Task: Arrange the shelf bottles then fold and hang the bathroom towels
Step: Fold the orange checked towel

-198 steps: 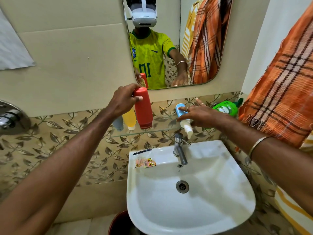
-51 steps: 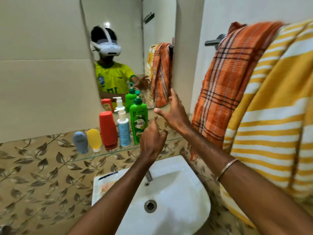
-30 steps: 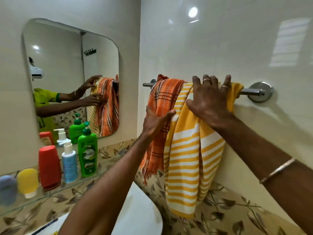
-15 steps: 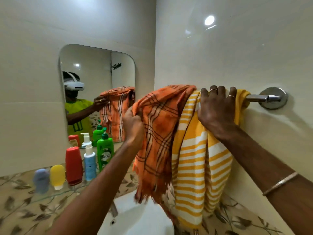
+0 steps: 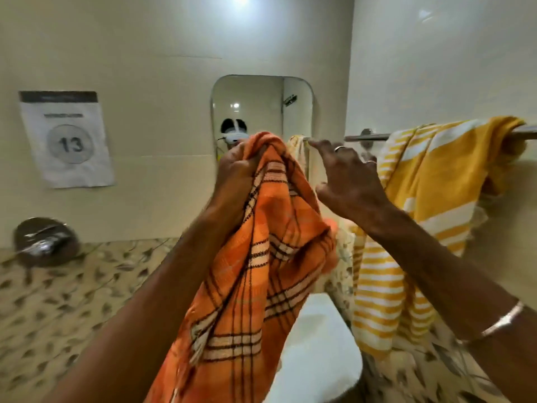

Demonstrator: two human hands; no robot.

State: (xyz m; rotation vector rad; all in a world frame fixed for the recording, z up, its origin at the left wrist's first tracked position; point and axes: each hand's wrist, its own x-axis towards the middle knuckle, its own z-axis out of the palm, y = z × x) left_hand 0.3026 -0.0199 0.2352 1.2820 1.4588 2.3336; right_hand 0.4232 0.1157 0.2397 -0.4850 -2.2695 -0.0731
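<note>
My left hand [image 5: 236,170] grips the top of the orange plaid towel [image 5: 255,286], which hangs free in front of me, off the rail. My right hand [image 5: 345,181] is just right of it in the air, fingers loosely spread, holding nothing. The yellow striped towel [image 5: 430,199] still drapes over the chrome towel rail [image 5: 366,137] on the right wall. The shelf bottles are hidden behind the orange towel and my arms.
A mirror [image 5: 261,112] hangs on the far wall, with a paper sign [image 5: 65,138] marked 13 to its left. A chrome wall fitting [image 5: 43,241] sits low on the left. The white sink [image 5: 316,353] is below the orange towel.
My left hand has pulled the orange towel off the rail and leftward. My right hand has left the yellow towel and come toward the orange one. The view swung left.
</note>
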